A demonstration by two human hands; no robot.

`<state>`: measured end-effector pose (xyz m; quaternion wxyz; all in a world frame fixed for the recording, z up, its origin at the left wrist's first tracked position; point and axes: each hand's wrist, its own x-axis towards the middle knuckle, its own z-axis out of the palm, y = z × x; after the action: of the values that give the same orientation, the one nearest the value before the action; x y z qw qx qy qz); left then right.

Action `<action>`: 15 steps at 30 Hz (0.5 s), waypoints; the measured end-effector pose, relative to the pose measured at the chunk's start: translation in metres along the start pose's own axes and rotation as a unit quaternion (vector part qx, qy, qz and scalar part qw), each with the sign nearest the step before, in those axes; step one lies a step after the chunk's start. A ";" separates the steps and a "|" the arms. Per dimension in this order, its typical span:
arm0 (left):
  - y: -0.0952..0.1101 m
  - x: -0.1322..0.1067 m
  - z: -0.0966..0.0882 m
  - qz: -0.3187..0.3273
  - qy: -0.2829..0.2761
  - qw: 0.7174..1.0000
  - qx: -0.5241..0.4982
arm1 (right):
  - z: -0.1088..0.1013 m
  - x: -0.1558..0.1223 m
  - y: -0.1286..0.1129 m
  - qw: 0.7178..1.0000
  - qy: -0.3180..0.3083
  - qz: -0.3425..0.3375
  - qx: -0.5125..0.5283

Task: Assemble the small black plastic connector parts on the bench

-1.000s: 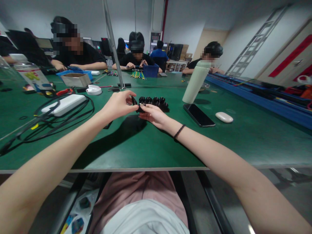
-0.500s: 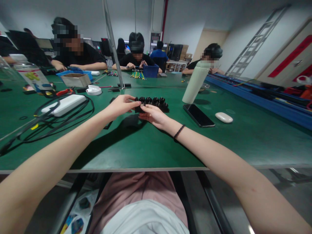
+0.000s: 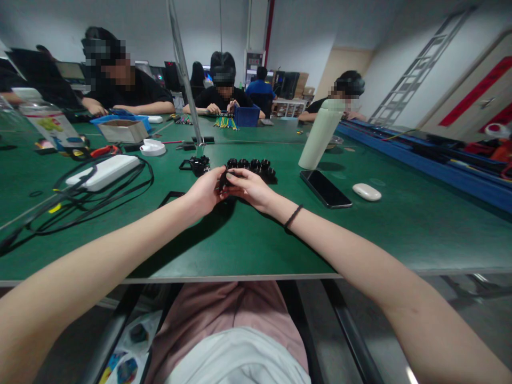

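Note:
My left hand [image 3: 206,191] and my right hand [image 3: 250,188] meet over the green table [image 3: 240,245], both with fingers curled round a small black part [image 3: 223,183] held between them. Just beyond them lies a cluster of several black round parts [image 3: 252,166]. A separate black piece [image 3: 197,164] sits on the table to the left of that cluster. A thin black frame [image 3: 170,198] lies flat beside my left wrist. A black band circles my right wrist.
A white bottle [image 3: 322,134], a black phone [image 3: 325,188] and a white earbud case [image 3: 367,192] lie to the right. A white power strip [image 3: 103,172] with looping black cables lies left. A metal pole [image 3: 184,69] rises behind. Other people work at the far side.
My left hand has dropped and drawn back toward me, closing against my right hand on the black part. The black piece left of the cluster is now uncovered.

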<state>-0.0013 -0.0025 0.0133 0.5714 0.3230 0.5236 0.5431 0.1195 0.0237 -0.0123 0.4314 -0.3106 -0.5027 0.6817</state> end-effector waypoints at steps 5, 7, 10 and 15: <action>-0.001 -0.003 0.003 -0.022 0.019 0.999 -0.024 | 0.000 -0.002 0.006 0.977 0.007 -0.129 -0.172; -0.001 -0.001 0.002 -0.013 0.015 1.000 -0.020 | 0.001 -0.006 0.006 0.939 0.015 -0.211 -0.270; -0.001 -0.002 0.003 -0.019 -0.006 0.999 -0.037 | 0.003 -0.011 0.003 0.877 0.015 -0.289 -0.384; -0.002 0.000 0.003 -0.027 -0.037 0.998 -0.046 | 0.000 -0.011 0.000 0.834 -0.018 -0.312 -0.454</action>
<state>0.0019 -0.0027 0.0124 0.6189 0.3020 0.4848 0.5392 0.1244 0.0133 -0.0122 0.4220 -0.2859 -0.8339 0.2116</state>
